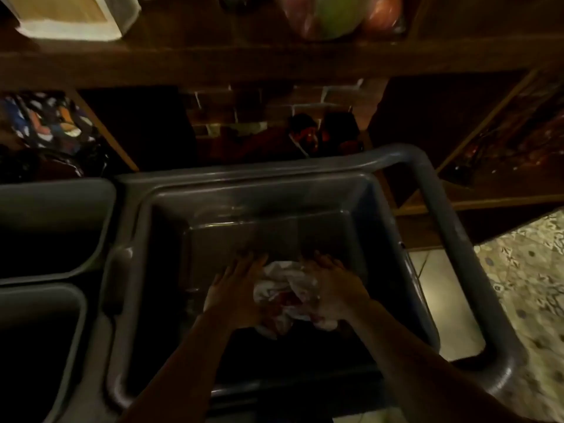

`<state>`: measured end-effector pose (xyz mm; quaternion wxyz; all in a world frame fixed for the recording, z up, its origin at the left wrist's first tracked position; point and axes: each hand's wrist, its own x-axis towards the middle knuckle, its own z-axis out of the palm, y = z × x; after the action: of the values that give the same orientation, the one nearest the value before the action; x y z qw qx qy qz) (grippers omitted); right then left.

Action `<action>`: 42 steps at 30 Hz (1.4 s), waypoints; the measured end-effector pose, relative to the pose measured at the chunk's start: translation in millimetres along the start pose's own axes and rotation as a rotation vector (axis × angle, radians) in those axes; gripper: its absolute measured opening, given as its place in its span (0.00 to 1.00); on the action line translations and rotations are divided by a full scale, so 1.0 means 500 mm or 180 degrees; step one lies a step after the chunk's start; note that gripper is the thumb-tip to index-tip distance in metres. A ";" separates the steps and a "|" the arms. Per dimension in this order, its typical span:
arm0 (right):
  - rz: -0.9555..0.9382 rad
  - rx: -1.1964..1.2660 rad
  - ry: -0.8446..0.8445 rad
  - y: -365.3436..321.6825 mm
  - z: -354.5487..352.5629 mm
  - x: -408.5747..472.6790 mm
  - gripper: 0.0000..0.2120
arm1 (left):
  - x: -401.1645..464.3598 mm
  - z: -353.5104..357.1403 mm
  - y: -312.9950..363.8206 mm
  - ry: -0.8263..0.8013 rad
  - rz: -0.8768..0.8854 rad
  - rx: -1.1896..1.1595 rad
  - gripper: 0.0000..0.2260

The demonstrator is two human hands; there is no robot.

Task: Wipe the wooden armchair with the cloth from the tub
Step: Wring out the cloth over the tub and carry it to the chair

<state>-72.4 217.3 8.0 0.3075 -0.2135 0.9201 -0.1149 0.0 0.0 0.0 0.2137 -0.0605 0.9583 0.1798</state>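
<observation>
A large grey plastic tub (433, 215) fills the middle of the view. Inside it lies a crumpled white cloth (282, 288) with reddish patches. My left hand (236, 296) presses on the cloth's left side and my right hand (334, 290) grips its right side, both low inside the tub with the cloth bunched between them. The scene is dim and the tub's near floor is in shadow. Dark wooden furniture (274, 61) stands beyond the tub; I cannot tell whether it is the armchair.
Two more grey tubs (55, 193) (73, 303) sit at the left. A wooden shelf holds a white box (73, 16) and a bag of colourful items (335, 13). Patterned fabric (48, 123) lies at left. A patterned floor (525, 270) shows at right.
</observation>
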 end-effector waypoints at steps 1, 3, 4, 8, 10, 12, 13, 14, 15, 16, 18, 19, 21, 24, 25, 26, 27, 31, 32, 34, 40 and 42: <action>-0.0006 0.0050 -0.0066 0.001 0.009 0.004 0.53 | 0.003 0.009 -0.002 -0.0185 0.0008 0.0042 0.52; -0.0019 -0.0032 -0.0149 0.005 0.029 0.010 0.50 | 0.001 0.029 -0.005 -0.0340 -0.0003 0.0163 0.52; -0.0032 -0.0062 -0.0209 0.006 0.041 0.013 0.47 | 0.002 0.042 -0.009 -0.0354 -0.0021 0.0184 0.52; -0.0100 -0.0292 -0.0183 -0.006 0.057 0.021 0.34 | 0.002 0.058 -0.005 -0.0266 -0.0099 0.0408 0.42; -0.0016 -0.0395 -0.0076 -0.018 0.055 0.015 0.30 | 0.004 0.052 0.000 -0.0180 -0.0078 0.0509 0.34; 0.0106 -0.0363 0.0058 -0.028 0.045 0.005 0.28 | 0.003 0.039 0.003 -0.0094 -0.0048 0.0449 0.27; 0.0142 -0.0321 0.0110 -0.031 0.038 0.000 0.27 | 0.003 0.029 0.005 -0.0075 -0.0047 0.0432 0.24; 0.0121 -0.0283 0.0164 -0.034 0.029 -0.003 0.26 | 0.001 0.016 0.007 -0.0028 -0.0039 0.0419 0.22; 0.0069 -0.0244 0.0222 -0.039 0.016 -0.007 0.26 | -0.001 0.000 0.011 0.0025 -0.0039 0.0401 0.20; 0.0012 -0.0201 0.0277 -0.045 0.000 -0.013 0.26 | -0.003 -0.019 0.015 0.0101 -0.0024 0.0393 0.19; -0.0048 -0.0163 0.0457 -0.060 -0.038 -0.023 0.25 | -0.008 -0.058 0.022 0.0261 0.0024 0.0382 0.18; -0.0088 -0.0166 0.0559 -0.069 -0.060 -0.027 0.24 | -0.008 -0.082 0.025 0.0354 0.0060 0.0393 0.17; -0.0124 -0.0201 0.0735 -0.090 -0.099 -0.042 0.23 | -0.017 -0.125 0.028 0.0548 0.0121 0.0408 0.17; -0.0149 -0.0320 0.0945 -0.118 -0.159 -0.059 0.23 | -0.025 -0.196 0.036 0.0806 0.0270 0.0492 0.15; -0.0163 -0.0381 0.1035 -0.130 -0.182 -0.068 0.24 | -0.033 -0.222 0.040 0.0897 0.0308 0.0538 0.14; -0.0181 -0.0427 0.1115 -0.141 -0.203 -0.076 0.26 | -0.040 -0.249 0.043 0.0969 0.0319 0.0586 0.13; -0.0218 -0.0456 0.1215 -0.154 -0.226 -0.084 0.27 | -0.046 -0.275 0.046 0.1051 0.0349 0.0592 0.14; -0.0308 -0.0524 0.1546 -0.204 -0.310 -0.124 0.28 | -0.079 -0.382 0.061 0.1398 0.0559 0.0565 0.14; -0.0305 -0.0575 0.1627 -0.213 -0.326 -0.132 0.28 | -0.086 -0.404 0.064 0.1472 0.0600 0.0583 0.14; -0.0282 -0.0663 0.1801 -0.234 -0.357 -0.153 0.28 | -0.102 -0.444 0.071 0.1613 0.0692 0.0685 0.13; -0.0204 -0.0733 0.2181 -0.285 -0.442 -0.216 0.29 | -0.135 -0.546 0.097 0.2022 0.0990 0.0651 0.15; -0.0118 -0.0798 0.2295 -0.291 -0.466 -0.235 0.31 | -0.141 -0.576 0.111 0.2077 0.1099 0.0674 0.14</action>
<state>-84.2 162.1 301.2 -0.0666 -0.2120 0.9721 -0.0747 -58.8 -52.6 291.2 -0.1310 0.0701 0.9853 0.0845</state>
